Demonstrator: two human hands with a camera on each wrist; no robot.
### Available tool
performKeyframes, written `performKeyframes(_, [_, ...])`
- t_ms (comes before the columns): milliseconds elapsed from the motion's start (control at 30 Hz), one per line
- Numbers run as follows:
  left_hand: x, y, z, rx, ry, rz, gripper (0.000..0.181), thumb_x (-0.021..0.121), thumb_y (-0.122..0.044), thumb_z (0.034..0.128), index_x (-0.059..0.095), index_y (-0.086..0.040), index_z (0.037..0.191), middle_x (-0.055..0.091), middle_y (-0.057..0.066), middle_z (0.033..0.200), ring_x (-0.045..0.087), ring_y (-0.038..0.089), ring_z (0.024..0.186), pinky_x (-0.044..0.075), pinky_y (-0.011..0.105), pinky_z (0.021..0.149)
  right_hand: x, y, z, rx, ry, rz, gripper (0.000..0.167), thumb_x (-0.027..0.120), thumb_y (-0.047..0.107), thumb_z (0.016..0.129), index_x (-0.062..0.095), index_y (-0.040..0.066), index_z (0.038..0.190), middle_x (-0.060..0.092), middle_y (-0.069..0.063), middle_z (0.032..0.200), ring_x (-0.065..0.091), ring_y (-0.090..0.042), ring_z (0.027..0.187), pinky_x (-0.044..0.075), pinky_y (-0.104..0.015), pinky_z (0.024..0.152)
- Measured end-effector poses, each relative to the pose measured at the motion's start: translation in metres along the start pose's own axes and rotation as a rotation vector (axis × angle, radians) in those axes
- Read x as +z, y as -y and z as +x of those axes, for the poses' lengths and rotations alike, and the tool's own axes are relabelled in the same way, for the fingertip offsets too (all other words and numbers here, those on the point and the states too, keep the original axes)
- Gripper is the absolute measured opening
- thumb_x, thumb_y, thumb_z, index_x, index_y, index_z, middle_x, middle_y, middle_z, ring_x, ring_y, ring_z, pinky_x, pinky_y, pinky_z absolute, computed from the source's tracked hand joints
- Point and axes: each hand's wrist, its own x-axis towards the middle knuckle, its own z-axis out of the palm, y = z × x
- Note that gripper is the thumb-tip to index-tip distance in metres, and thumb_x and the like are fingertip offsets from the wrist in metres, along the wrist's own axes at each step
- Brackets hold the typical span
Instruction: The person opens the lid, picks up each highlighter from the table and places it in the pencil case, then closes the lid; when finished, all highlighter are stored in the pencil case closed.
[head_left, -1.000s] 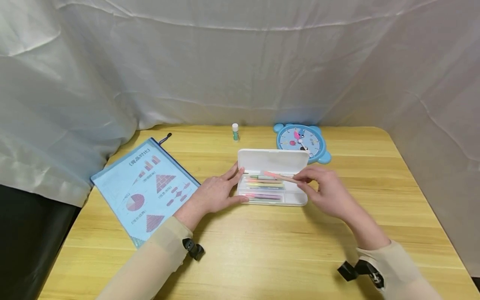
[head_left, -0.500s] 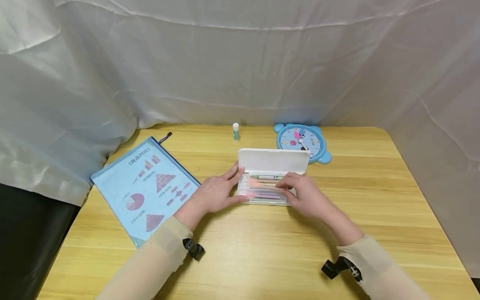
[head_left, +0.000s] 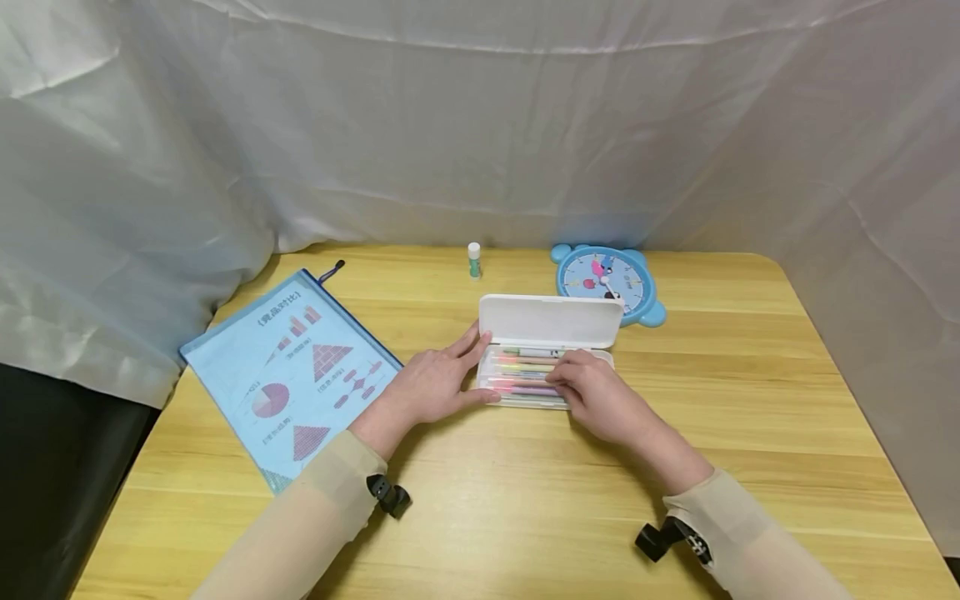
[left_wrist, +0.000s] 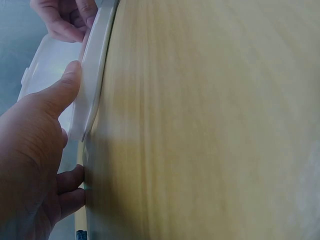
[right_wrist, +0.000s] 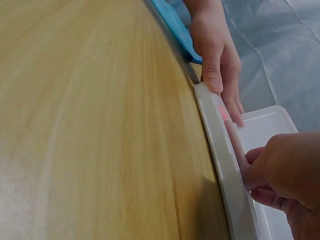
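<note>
A white pencil case (head_left: 550,322) lies on the table with its lid raised, and several slim coloured pens (head_left: 525,367) lie in rows inside it. My left hand (head_left: 427,386) holds the case's left end, thumb at the front edge and fingers toward the hinge side. Over the right part of the tray, my right hand (head_left: 600,396) has its fingertips down among the pens. The right wrist view shows its thumb and curled fingers pinching a pale pinkish pen (right_wrist: 235,140) along the front wall. That hand hides the tray's right end in the head view.
A blue zip folder (head_left: 300,375) with printed charts lies at left. Behind the case stand a small glue stick (head_left: 474,262) with a white cap and a blue toy clock (head_left: 607,279), close to the lid. Grey curtains (head_left: 480,125) border the wooden table (head_left: 480,517).
My right hand has moved left and down into the case, taking the pink-tipped pen from above the tray to among the other pens. The left hand has stayed on the case.
</note>
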Motion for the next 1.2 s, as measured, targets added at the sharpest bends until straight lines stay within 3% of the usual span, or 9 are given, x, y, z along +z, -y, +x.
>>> performKeyframes(267, [-0.001, 0.000, 0.000, 0.000, 0.001, -0.003, 0.098, 0.042, -0.080, 0.0995, 0.014, -0.016, 0.169, 0.009, 0.005, 0.175, 0.066, 0.019, 0.076, 0.053, 0.038, 0.079, 0.002, 0.003, -0.002, -0.004, 0.034, -0.029, 0.018, 0.073, -0.010, 0.093, 0.081, -0.001, 0.107, 0.066, -0.006, 0.105, 0.064, -0.024, 0.102, 0.057, -0.041, 0.089])
performKeyframes(567, [-0.001, 0.000, 0.000, -0.003, 0.014, -0.003, 0.098, 0.041, -0.080, 0.0996, 0.012, -0.017, 0.169, 0.006, 0.004, 0.175, 0.058, 0.014, 0.064, 0.052, 0.037, 0.076, 0.005, 0.002, -0.001, 0.006, 0.044, -0.055, 0.020, 0.073, -0.010, 0.093, 0.081, -0.001, 0.109, 0.065, -0.007, 0.105, 0.063, -0.024, 0.100, 0.057, -0.042, 0.089])
performKeyframes(700, [-0.001, 0.000, 0.000, 0.000, 0.016, 0.004, 0.098, 0.040, -0.080, 0.1000, 0.011, -0.017, 0.169, 0.005, 0.004, 0.175, 0.059, 0.014, 0.066, 0.052, 0.037, 0.075, 0.005, 0.003, 0.000, 0.010, 0.035, -0.049, 0.018, 0.074, -0.010, 0.093, 0.081, 0.000, 0.106, 0.066, -0.008, 0.105, 0.064, -0.025, 0.099, 0.057, -0.042, 0.089])
performKeyframes(900, [-0.001, 0.000, 0.000, -0.008, 0.016, -0.004, 0.098, 0.040, -0.080, 0.0996, 0.011, -0.017, 0.169, 0.005, 0.004, 0.175, 0.056, 0.013, 0.063, 0.052, 0.036, 0.076, 0.000, 0.002, 0.001, 0.012, 0.014, 0.003, 0.015, 0.074, -0.006, 0.094, 0.081, 0.003, 0.105, 0.069, -0.006, 0.103, 0.065, -0.024, 0.099, 0.056, -0.044, 0.090])
performKeyframes(1067, [0.000, 0.000, 0.000, -0.004, 0.019, -0.001, 0.098, 0.039, -0.081, 0.0996, 0.009, -0.018, 0.168, 0.004, 0.004, 0.175, 0.057, 0.013, 0.064, 0.052, 0.037, 0.078, -0.014, 0.002, 0.002, 0.067, 0.004, 0.093, 0.012, 0.077, 0.002, 0.096, 0.080, 0.004, 0.108, 0.070, -0.003, 0.103, 0.065, -0.022, 0.100, 0.056, -0.045, 0.091])
performKeyframes(1200, [0.000, 0.000, 0.000, -0.004, 0.018, -0.003, 0.098, 0.039, -0.081, 0.0994, 0.010, -0.018, 0.169, 0.005, 0.004, 0.175, 0.058, 0.014, 0.064, 0.053, 0.038, 0.079, -0.026, -0.002, 0.001, 0.059, -0.049, 0.155, 0.014, 0.078, 0.000, 0.095, 0.079, 0.002, 0.109, 0.071, -0.005, 0.102, 0.068, -0.025, 0.100, 0.058, -0.047, 0.090])
